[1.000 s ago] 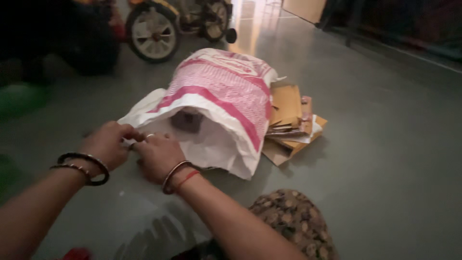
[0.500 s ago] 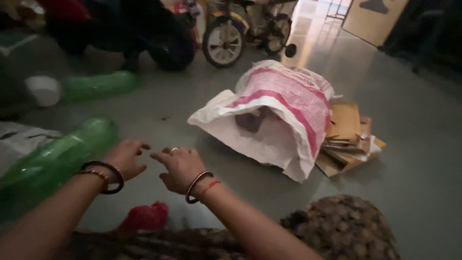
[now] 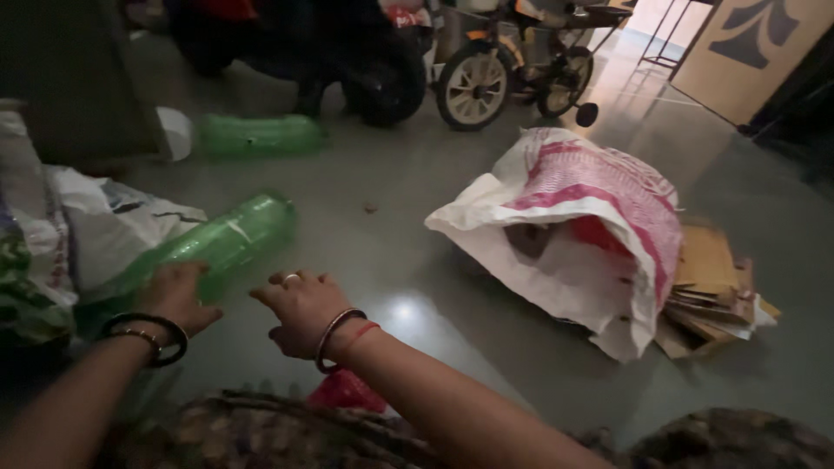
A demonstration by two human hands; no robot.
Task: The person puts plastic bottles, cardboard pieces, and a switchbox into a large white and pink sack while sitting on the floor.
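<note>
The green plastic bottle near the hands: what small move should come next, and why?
Probably close the left hand around the long green plastic bottle. That hand already lies on its near end, fingers spread, while the right hand hovers open beside it over the grey floor, touching nothing.

You are in a home's parking or storage area: a child's bicycle [image 3: 521,61] stands on smooth floor [image 3: 408,174] beside stacked cardboard [image 3: 708,287].
</note>
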